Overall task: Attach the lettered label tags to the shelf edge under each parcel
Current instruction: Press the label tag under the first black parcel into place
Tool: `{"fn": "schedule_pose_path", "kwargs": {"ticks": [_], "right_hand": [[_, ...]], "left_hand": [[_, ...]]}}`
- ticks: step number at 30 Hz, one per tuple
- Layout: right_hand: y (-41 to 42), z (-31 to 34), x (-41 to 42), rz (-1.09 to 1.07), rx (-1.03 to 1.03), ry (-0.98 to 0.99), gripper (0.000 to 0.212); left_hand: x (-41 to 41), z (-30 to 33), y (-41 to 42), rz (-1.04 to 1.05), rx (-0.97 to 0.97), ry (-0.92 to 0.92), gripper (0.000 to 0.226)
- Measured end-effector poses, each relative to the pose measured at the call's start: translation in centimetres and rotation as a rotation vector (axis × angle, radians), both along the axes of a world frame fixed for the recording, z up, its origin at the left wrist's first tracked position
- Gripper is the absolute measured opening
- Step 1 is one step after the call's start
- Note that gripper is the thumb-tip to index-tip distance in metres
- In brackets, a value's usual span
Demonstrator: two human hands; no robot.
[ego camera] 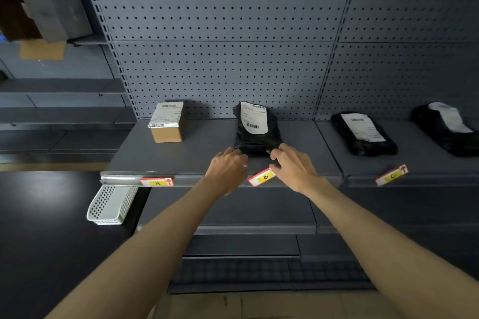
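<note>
Both hands work the shelf edge (223,182), the left hand (228,167) loosely curled and empty, the right hand (293,167) pinching the tilted B tag (261,177) beneath the black parcel (255,128); it likely needs levelling and pressing in next.

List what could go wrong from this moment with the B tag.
1. The B tag sits tilted on the shelf edge, not flat like the A tag; it may end up crooked or drop.
2. Both the left hand and right hand are close to the black parcel and could nudge it.
</note>
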State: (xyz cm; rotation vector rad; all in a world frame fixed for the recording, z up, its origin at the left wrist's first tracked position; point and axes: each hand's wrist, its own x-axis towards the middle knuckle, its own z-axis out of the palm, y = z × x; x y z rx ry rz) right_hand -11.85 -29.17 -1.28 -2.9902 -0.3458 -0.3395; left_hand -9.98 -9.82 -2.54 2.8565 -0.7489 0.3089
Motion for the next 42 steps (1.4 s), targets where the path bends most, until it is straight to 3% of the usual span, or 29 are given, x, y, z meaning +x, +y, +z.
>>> {"fn": "schedule_pose_path", "kwargs": {"ticks": [11,29,35,42], "right_hand": [[-1.4,-3.6,0.5,0.133,0.027,-0.015,0.012],[-1.2,-5.5,0.6,0.071,-0.002,0.054,0.010],[-3.8,-3.5,0.2,0.089,0.020,-0.024,0.025],[-12.9,0.8,-0.7,-0.057,0.024,-0.040,0.034]], "left_hand": [[0.0,-4.3,-3.6,0.153,0.026,0.000,0.022],[0.7,-4.5,-3.6,0.021,0.265,-0.083,0.015],[1.3,-1.9,-4.7,0.011,0.056,-0.031,0.025],[1.5,2.1,-11.0,0.019,-0.086,0.055,0.023]]}}
